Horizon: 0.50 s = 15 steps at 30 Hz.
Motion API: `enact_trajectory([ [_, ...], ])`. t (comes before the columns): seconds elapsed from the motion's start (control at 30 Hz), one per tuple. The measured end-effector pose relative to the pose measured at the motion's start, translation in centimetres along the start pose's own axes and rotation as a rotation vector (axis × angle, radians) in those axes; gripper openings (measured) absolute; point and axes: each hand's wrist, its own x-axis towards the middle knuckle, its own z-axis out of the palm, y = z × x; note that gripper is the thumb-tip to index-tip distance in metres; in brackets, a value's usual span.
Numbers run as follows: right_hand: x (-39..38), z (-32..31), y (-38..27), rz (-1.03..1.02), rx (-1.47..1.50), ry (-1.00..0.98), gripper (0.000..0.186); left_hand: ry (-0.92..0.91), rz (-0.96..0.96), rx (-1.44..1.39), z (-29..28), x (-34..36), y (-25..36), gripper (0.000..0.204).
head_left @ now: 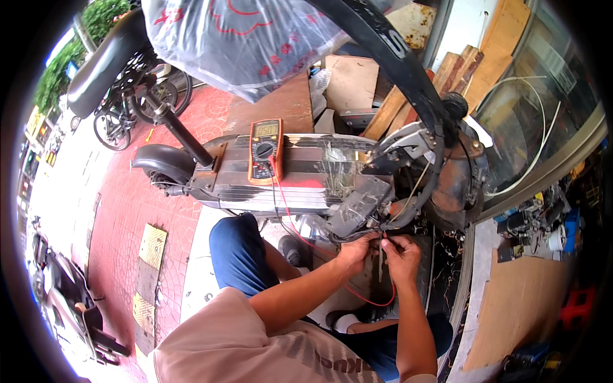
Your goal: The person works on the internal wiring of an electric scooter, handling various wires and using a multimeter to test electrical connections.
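Observation:
An electric scooter lies across the space before me, its striped deck crossing the middle of the view. An orange multimeter with its display lit rests on the deck. From it a red test lead passes beneath my left forearm and loops up to my right hand. That hand is closed in a pinch on a test probe, mostly hidden by fingers. Close beside it, my left hand pinches something small under the dark cables. A scuffed black box sits just beyond both hands.
The scooter's black stem rises over the far side, near a large plastic bag. Wood boards lean at the far right. A seat post stands on the left of the deck. Tools and parts crowd the right.

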Motion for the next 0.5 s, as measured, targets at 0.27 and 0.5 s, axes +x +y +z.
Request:
enact_trajectory([
  [0.27, 0.13, -0.15, 0.06, 0.065, 0.05, -0.014, 0.014, -0.02, -0.006, 0.034, -0.26, 0.35, -0.15, 0.007],
  [0.5, 0.09, -0.17, -0.39, 0.052, 0.054, 0.001, 0.015, -0.004, -0.021, -0.003, -0.36, 0.39, -0.39, 0.008],
])
